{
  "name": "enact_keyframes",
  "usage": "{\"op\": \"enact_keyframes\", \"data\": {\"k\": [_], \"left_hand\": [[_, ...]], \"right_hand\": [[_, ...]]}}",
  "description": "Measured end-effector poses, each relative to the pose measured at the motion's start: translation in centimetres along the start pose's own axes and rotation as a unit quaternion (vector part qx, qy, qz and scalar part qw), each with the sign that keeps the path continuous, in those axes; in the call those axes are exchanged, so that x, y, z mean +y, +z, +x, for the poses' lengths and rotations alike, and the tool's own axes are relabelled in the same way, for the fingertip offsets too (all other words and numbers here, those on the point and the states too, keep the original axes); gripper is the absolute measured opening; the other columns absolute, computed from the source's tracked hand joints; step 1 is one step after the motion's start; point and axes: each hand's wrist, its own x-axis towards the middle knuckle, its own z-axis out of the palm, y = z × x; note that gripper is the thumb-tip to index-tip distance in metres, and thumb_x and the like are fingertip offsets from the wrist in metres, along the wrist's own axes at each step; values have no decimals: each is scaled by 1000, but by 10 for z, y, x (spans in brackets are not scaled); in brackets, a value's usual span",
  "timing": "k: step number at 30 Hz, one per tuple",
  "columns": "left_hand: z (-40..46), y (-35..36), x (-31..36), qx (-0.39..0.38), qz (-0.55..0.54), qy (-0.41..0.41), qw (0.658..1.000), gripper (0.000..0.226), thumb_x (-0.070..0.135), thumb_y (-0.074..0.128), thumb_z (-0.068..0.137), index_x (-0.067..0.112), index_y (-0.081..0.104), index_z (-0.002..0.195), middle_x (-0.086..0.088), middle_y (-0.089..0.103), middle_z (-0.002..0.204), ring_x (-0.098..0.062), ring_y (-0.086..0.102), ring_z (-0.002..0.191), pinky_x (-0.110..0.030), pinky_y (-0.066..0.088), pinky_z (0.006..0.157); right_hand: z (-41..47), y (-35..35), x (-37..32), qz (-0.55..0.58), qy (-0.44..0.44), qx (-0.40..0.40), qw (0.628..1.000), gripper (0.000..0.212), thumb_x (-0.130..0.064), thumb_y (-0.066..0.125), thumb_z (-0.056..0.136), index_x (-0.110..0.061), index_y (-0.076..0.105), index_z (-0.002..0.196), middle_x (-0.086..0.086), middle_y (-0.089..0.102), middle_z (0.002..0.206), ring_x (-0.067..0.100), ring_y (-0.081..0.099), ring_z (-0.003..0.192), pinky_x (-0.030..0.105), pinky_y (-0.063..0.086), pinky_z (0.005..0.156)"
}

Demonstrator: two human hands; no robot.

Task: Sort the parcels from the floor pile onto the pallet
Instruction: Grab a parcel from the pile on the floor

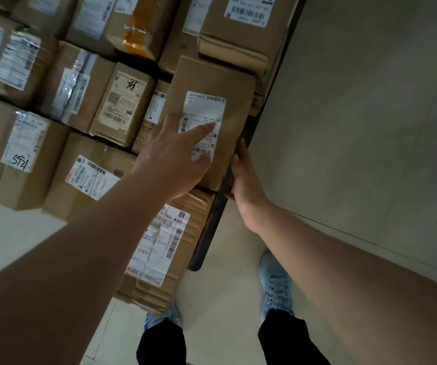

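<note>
Left hand [175, 164] lies flat on the stiff, light-looking brown cardboard parcel [209, 85]; right hand [243, 180] curls round its pallet-edge side.

- A pale tiled floor [357, 127] fills the right side of the view, with a thin dark joint line [343, 230] running slantwise across it.
- A lighter patch of floor [14, 233] shows at the lower left.
- A light blue lace-up shoe [278, 285] stands on the floor at the lower middle.
- A second light blue shoe [164, 318] is partly hidden, only its rear part showing.
- Dark trouser legs [285, 338] rise from both shoes at the bottom edge.
</note>
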Motion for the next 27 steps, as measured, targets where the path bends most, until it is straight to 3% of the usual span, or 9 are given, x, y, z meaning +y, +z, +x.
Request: {"op": "enact_keyframes", "data": {"k": [4, 8, 15, 18, 21, 23, 27], "left_hand": [[8, 2, -1, 11, 40, -9, 999, 73, 47, 70, 92, 58, 30, 152, 6, 16, 162, -38, 22, 145, -58, 44, 107], [7, 4, -4, 15, 43, -22, 999, 80, 44, 74, 90, 59, 27, 153, 5, 16, 162, -35, 23, 147, -59, 41, 112], [11, 6, 9, 17, 31, -65, 997, 83, 35, 81, 85, 60, 34, 149, 6, 18, 159, -36, 22, 146, -61, 41, 110], [13, 7, 11, 15, 32, -81, 996, 85, 30, 85, 81, 60, 38, 146, 5, 19, 158, -39, 22, 146, -63, 39, 109], [16, 4, 18, -6, 26, -98, 995, 84, 29, 86, 79, 58, 41, 144, 5, 17, 157, -41, 22, 146, -63, 40, 108], [19, -4, 24, -25, 25, -97, 995, 78, 34, 83, 82, 55, 42, 145, 2, 18, 158, -39, 28, 146, -60, 44, 108], [40, -33, 44, 8, -4, -70, 997, 63, 39, 72, 91, 50, 41, 145, 3, 26, 159, -30, 46, 137, -49, 53, 95]], "right_hand": [[15, 3, 5, 41, 38, -22, 998, 57, -62, 33, 109, -56, 11, 162, -2, 46, 161, 27, 52, 143, 55, 44, 117], [19, 4, 10, 60, 54, -28, 996, 57, -64, 32, 108, -61, 6, 159, -3, 37, 167, 28, 45, 148, 57, 43, 118], [24, -8, -1, 10, 97, -51, 994, 60, -69, 32, 107, -60, 5, 160, -5, 35, 168, 26, 39, 151, 56, 37, 121], [26, -20, -15, -45, 101, -42, 993, 58, -60, 39, 109, -51, 17, 163, -7, 39, 166, 25, 39, 150, 53, 38, 120], [24, -34, -35, -83, 79, -16, 993, 48, -46, 48, 109, -46, 37, 157, -19, 56, 143, 17, 50, 139, 49, 42, 118], [21, -41, -52, -100, 70, 9, 992, 46, -38, 47, 110, -41, 40, 156, -19, 56, 135, 16, 50, 137, 43, 43, 117], [20, -52, -90, -127, 83, 59, 987, 52, -39, 46, 110, -33, 35, 161, -3, 40, 163, 20, 41, 148, 50, 39, 120]]}}
